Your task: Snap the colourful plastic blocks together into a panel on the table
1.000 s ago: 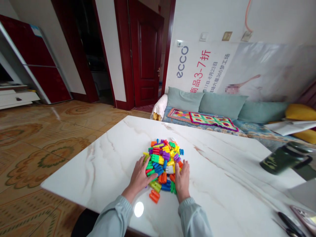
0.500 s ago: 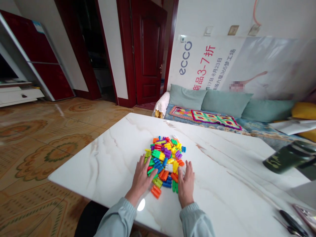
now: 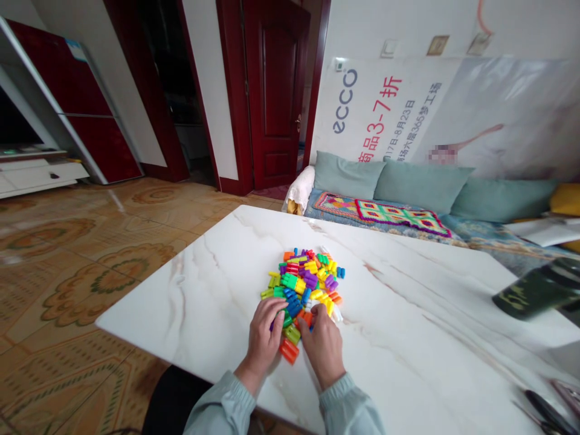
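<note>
Small colourful plastic blocks lie heaped on the white marbled table. My left hand curls at the near left side of the heap, its fingers bent over green and blue pieces; what it grips there is hidden. At the near right side, my right hand has its fingers bent down on the pieces beside an orange one, and its fingertips are partly hidden. An orange block lies between the hands at the near edge of the heap, with a lime block just behind it. Towards the back sits a green block.
The marbled table has a dark green bottle lying at the right and scissors at the near right corner. Behind the table stands a sofa with cushions.
Both hands have gone from spread fingers to curled ones. My right hand has moved left and nearer, over the heap's near side. The view has shifted slightly.
</note>
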`<action>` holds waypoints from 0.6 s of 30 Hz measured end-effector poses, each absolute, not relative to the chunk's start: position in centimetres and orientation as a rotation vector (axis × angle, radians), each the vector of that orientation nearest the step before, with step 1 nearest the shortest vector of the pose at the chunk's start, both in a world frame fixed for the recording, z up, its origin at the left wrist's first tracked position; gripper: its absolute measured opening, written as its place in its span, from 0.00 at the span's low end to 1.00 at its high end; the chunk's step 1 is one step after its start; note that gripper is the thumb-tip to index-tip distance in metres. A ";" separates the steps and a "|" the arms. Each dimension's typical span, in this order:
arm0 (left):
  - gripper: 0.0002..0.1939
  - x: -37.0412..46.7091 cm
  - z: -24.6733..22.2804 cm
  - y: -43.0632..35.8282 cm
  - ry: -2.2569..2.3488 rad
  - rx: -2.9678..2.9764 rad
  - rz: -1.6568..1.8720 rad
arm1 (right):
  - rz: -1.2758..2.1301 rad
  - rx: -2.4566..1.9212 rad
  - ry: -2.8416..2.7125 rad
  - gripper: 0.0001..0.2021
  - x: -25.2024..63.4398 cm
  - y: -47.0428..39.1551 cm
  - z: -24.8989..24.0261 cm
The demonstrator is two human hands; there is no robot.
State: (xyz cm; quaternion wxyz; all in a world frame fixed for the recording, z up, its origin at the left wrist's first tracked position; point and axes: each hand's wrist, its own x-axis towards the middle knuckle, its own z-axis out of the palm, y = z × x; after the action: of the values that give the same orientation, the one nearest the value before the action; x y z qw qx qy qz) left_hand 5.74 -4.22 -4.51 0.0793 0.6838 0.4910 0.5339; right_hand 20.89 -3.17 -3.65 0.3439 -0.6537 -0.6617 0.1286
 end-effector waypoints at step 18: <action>0.10 5.8 -4.9 -3.8 1.455 2.175 1.518 | 0.512 -1.576 -1.077 0.19 34.0 1.9 -5.3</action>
State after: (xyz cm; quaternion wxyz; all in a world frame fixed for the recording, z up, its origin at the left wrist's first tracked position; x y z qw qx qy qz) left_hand 5.82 -3.77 -4.89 0.0581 0.7177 0.4801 0.5010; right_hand 33.96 1.89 -5.26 0.5501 -0.6659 -0.4551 0.2165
